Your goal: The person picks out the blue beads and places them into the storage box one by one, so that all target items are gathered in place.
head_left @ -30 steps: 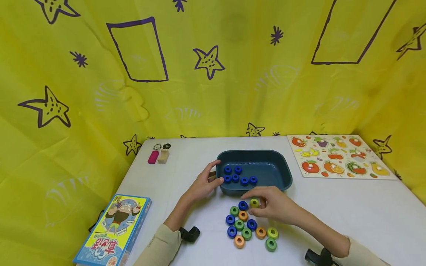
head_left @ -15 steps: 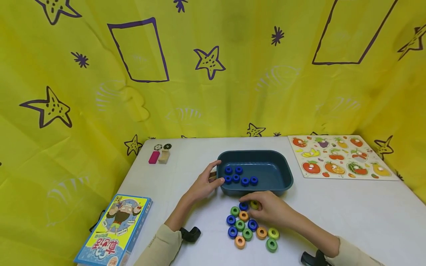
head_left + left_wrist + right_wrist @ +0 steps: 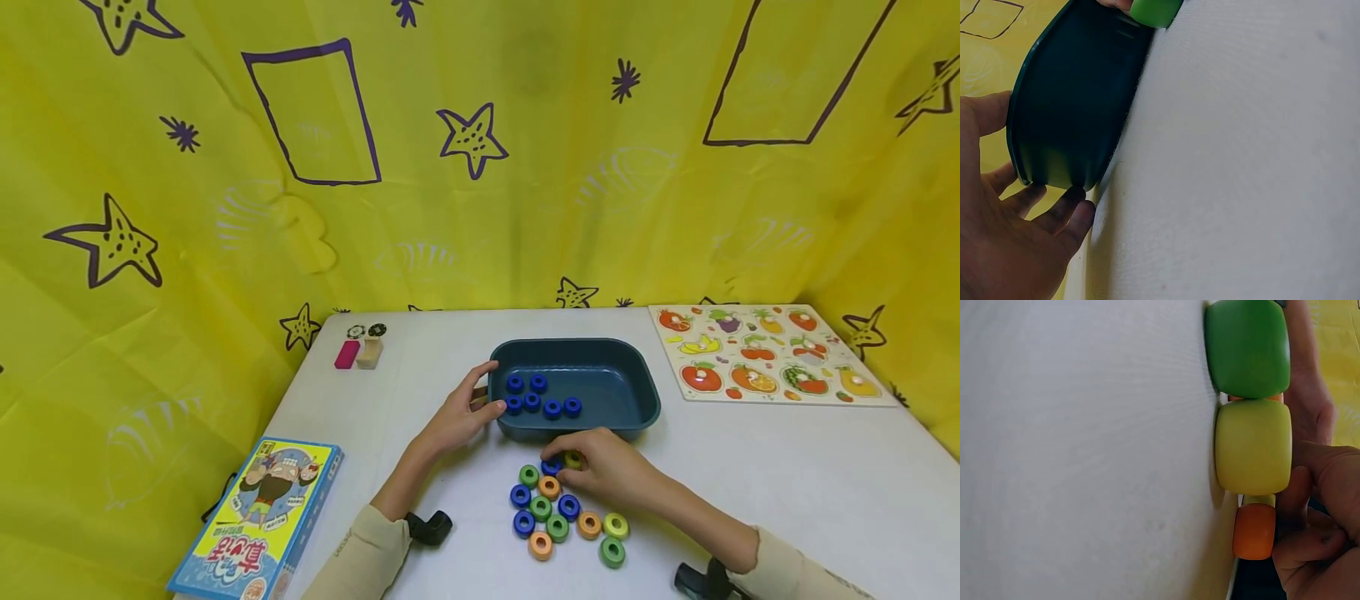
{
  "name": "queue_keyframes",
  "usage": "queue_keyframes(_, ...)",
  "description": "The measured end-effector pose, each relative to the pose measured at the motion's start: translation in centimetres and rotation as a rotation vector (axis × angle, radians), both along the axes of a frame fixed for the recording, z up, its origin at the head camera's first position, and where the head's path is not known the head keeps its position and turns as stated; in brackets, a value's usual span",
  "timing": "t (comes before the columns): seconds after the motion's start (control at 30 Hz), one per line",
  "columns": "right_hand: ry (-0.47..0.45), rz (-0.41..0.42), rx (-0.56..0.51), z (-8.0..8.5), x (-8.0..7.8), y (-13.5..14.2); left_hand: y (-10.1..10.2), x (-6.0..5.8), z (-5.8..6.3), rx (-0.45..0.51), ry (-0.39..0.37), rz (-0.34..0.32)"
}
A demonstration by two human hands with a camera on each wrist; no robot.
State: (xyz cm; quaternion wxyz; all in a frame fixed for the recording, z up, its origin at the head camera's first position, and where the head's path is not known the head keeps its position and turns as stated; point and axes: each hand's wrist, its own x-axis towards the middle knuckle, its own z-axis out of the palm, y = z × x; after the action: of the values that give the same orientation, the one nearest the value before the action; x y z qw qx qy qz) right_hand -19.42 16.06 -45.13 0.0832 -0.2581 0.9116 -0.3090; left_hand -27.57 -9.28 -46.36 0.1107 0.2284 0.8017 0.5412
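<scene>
My left hand (image 3: 463, 417) grips the left end of a dark teal plastic tray (image 3: 630, 367), its thumb at the rim and its fingers against the outer wall in the left wrist view. Several blue ring beads (image 3: 572, 407) lie inside the tray's left half. In front of the tray, my right hand (image 3: 611, 467) pinches a blue ring bead (image 3: 552, 467) between thumb and index finger. A yellow ring bead (image 3: 573, 460) sits partly hidden under that hand. Around them lie loose green (image 3: 541, 508), orange (image 3: 589, 525), blue and yellow beads on the white table.
A fruit puzzle board (image 3: 765, 358) lies at the back right. On the left stands a blue and yellow box (image 3: 258, 517). Pink (image 3: 347, 354) and wooden blocks (image 3: 369, 353) and two small round discs sit at the back left. A yellow patterned curtain (image 3: 480, 225) surrounds the table.
My right hand has come down and left onto the blue bead and now pinches it; the bead has shifted slightly. My left hand stays at the tray.
</scene>
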Motion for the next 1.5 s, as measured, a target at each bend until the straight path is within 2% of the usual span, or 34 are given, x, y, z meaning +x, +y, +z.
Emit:
queue_keyframes(0.2, 0.031, -0.023, 0.011, 0.8, 0.7, 0.2, -0.1, 0.0, -0.2, 0.022, 0.003, -0.015)
queue_keyframes(0.33, 0.034, -0.015, -0.019, 2.4, 1.2, 0.8, -0.1, 0.0, -0.2, 0.025, -0.003, -0.017)
queue_keyframes(0.37, 0.035, -0.009, -0.037, 2.9, 1.1, 0.9, -0.1, 0.2, 0.2, 0.029, -0.005, -0.023)
queue_keyframes(0.43, 0.05, -0.006, -0.068, 3.8, 0.8, 1.2, -0.1, 0.2, 0.2, 0.027, -0.005, -0.02)
queue_keyframes(0.53, 0.085, -0.025, -0.109, 4.9, -0.6, 1.8, -0.1, 0.2, 0.4, 0.023, 0.001, -0.019)
queue_keyframes(0.63, 0.11, -0.059, -0.14, 5.1, -2.8, 2.4, -0.2, 0.1, 0.0, 0.015, 0.005, -0.007)
queue_keyframes(0.77, 0.09, -0.084, -0.186, 4.1, -6.4, 3.3, -0.1, 0.0, -0.2, 0.012, -0.001, -0.004)
queue_keyframes(0.9, 0.048, -0.1, -0.187, 2.9, -9.4, 3.7, -0.1, 0.0, -0.1, 0.006, -0.007, -0.008)
queue_keyframes(1.03, 0.013, -0.096, -0.173, 2.1, -11.4, 3.7, 0.0, 0.6, 1.2, 0.027, -0.012, -0.027)
queue_keyframes(1.17, -0.035, -0.075, -0.152, 1.4, -12.6, 3.6, 0.0, 1.5, 2.8, 0.028, -0.021, -0.045)
queue_keyframes(1.3, -0.074, -0.056, -0.131, 1.0, -13.2, 3.4, 0.0, 1.8, 3.3, 0.025, -0.02, -0.049)
queue_keyframes(1.5, -0.084, -0.057, -0.118, 0.9, -13.4, 3.3, -0.1, 1.7, 3.2, 0.022, -0.034, -0.041)
